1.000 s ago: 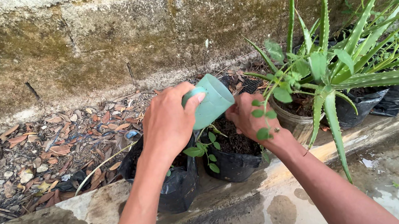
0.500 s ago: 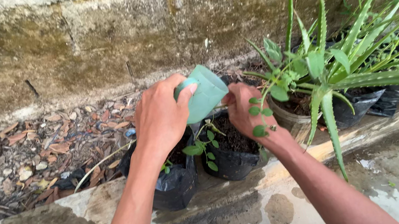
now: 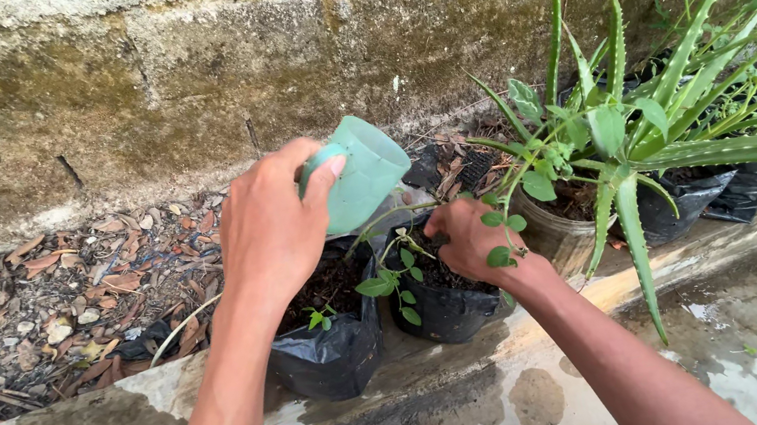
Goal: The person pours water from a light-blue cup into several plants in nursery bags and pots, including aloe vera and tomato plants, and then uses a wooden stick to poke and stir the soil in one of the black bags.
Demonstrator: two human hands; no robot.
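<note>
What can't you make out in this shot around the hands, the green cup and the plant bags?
Head view only:
- Inside of the green cup: its mouth faces away, and the left hand covers its near side.
- Right hand fingertips: buried in the middle black bag behind leaves.
- Aloe plant: leaf tips cut off by the top edge.

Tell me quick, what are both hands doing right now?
Left hand: closed around a tilted light green plastic cup.
Right hand: fingers curled at the soil of a black grow bag; whether it grips anything cannot be told.
</note>
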